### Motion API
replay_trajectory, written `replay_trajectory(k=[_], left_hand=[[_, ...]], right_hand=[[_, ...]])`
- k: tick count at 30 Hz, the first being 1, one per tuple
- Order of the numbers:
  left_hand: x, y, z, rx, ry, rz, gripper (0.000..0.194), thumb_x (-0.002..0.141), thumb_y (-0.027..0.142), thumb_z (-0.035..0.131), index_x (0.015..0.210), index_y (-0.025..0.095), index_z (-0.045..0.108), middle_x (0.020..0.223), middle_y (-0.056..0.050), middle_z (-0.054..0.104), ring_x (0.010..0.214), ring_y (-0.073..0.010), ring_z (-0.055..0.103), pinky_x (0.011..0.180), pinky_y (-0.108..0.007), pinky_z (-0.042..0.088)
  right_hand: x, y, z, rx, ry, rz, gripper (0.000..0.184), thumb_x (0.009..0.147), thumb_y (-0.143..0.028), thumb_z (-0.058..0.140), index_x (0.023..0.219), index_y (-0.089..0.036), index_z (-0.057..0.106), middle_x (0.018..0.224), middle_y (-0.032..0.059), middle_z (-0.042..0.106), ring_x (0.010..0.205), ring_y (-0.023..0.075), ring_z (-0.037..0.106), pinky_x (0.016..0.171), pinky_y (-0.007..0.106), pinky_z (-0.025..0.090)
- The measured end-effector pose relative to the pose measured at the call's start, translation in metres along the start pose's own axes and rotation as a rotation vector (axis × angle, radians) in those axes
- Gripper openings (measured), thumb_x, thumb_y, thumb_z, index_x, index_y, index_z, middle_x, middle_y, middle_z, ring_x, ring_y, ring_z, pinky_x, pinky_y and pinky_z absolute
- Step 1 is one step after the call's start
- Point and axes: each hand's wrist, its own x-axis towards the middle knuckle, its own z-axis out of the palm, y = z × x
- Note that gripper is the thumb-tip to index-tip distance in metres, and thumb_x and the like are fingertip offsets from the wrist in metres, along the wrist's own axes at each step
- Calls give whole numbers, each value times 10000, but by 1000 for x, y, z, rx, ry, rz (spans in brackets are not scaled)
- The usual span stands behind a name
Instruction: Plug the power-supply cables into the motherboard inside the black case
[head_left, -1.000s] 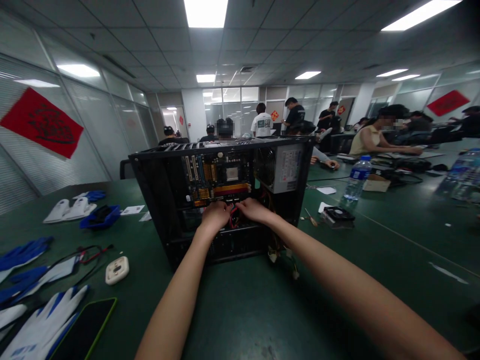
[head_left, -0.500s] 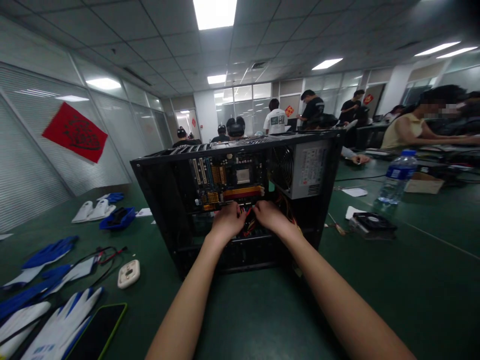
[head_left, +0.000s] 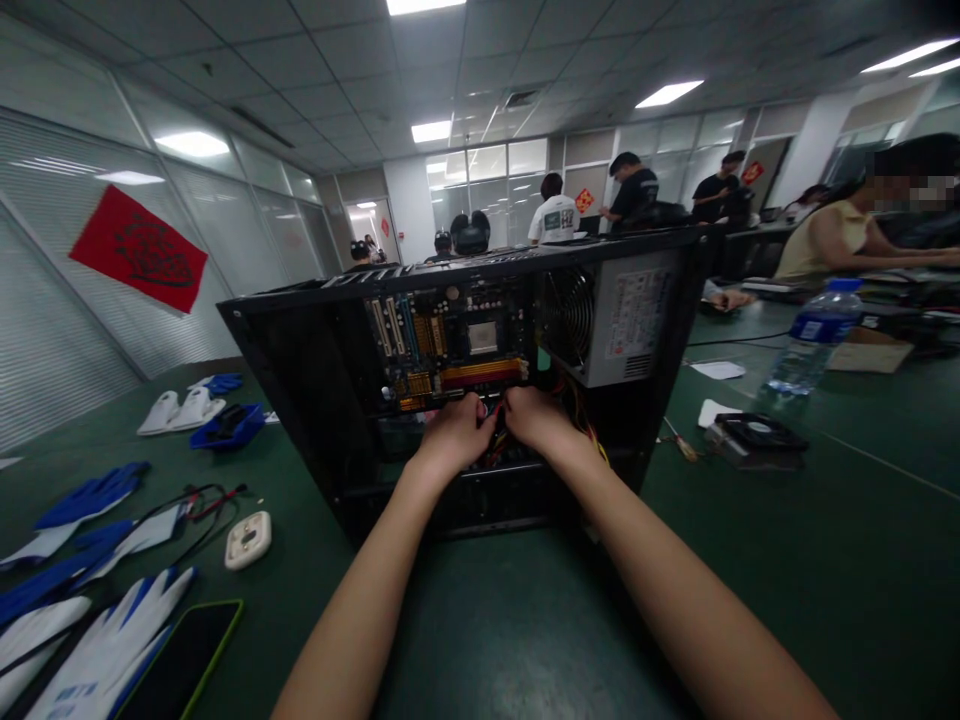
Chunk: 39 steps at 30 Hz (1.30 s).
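Note:
A black computer case [head_left: 292,420] stands open-sided in front of me on the green table. Inside it are a motherboard [head_left: 450,345] and, at the upper right, a grey power supply [head_left: 626,310] with a fan. My left hand [head_left: 454,435] is closed in the lower part of the case, its fingers on a thin cable. Just to its right, my right hand [head_left: 538,415] pinches the red cables [head_left: 499,440] running between the two hands. Fingertips and cable ends are mostly hidden. Yellow and red wires [head_left: 592,425] hang beside my right wrist.
Gloves [head_left: 112,640], a phone [head_left: 184,660], a white round-cornered gadget [head_left: 248,541] and a blue tray [head_left: 229,428] lie at left. At right are a water bottle [head_left: 814,340], a CPU cooler with fan [head_left: 757,440] and a screwdriver [head_left: 681,440]. People sit and stand beyond.
The view has shifted slightly, so the case looks larger and its top more tilted. Both hands stay at the cables, with the left fingers a little more curled.

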Motion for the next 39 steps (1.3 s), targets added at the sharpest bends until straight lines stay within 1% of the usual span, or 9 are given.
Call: replay_trajectory(k=[4,7,9,13,22,26,32,36,39], left_hand=[[-2,-2,1,-17,6,28,173,930,386,542,884,219,550,869,-46,689,775,-197,630,616,-282,344],[-3,-4,0,-29,9,84,148,928,343,521,857,216,546,816,-41,672,735,-196,615,603,-285,331],[-4,-5,-2,-19,-2,146,116,920,286,505,841,214,550,805,-42,668,720,-195,608,605,-289,326],[-4,-5,-7,40,-4,232,109,890,210,491,827,208,580,817,-55,680,735,-204,615,616,-297,316],[-1,-6,-9,138,10,262,142,896,272,518,854,199,632,820,-67,703,723,-215,632,604,-297,329],[0,-7,-8,133,10,278,121,880,242,530,839,193,633,811,-69,702,716,-210,634,594,-294,325],[2,-5,-8,133,8,252,146,862,226,531,841,186,669,785,-82,701,715,-223,633,597,-293,328],[5,-6,-7,82,19,279,138,832,188,538,771,185,662,718,-61,681,685,-200,609,603,-283,313],[7,-9,-7,2,40,267,146,799,185,560,654,190,573,610,-13,603,604,-160,544,569,-277,259]], right_hand=[[-8,-6,-5,-18,18,15,282,917,-203,507,1011,-98,751,1038,245,730,954,349,716,717,344,486],[-13,-11,-6,-38,92,-12,354,954,-244,427,985,-111,754,990,201,745,915,314,723,678,323,466],[-15,-12,-6,-29,124,-79,370,966,-262,407,960,-131,753,969,171,751,902,285,720,667,307,445],[-16,-10,-3,6,124,-236,322,967,-266,430,949,-164,735,952,120,754,866,230,707,639,282,394],[-13,-6,0,37,143,-263,295,975,-248,432,912,-163,707,914,102,746,815,199,683,623,282,338],[-11,-5,2,72,158,-280,288,962,-236,439,862,-160,698,869,97,744,771,190,676,598,284,313],[-9,-4,2,101,174,-296,279,954,-221,452,836,-164,698,850,88,743,767,187,670,601,281,312],[-9,-4,4,126,176,-301,262,947,-219,468,825,-166,694,844,84,743,767,186,670,603,272,323],[-9,-4,5,146,187,-314,270,957,-221,464,813,-178,688,827,66,737,767,181,665,616,272,334]])
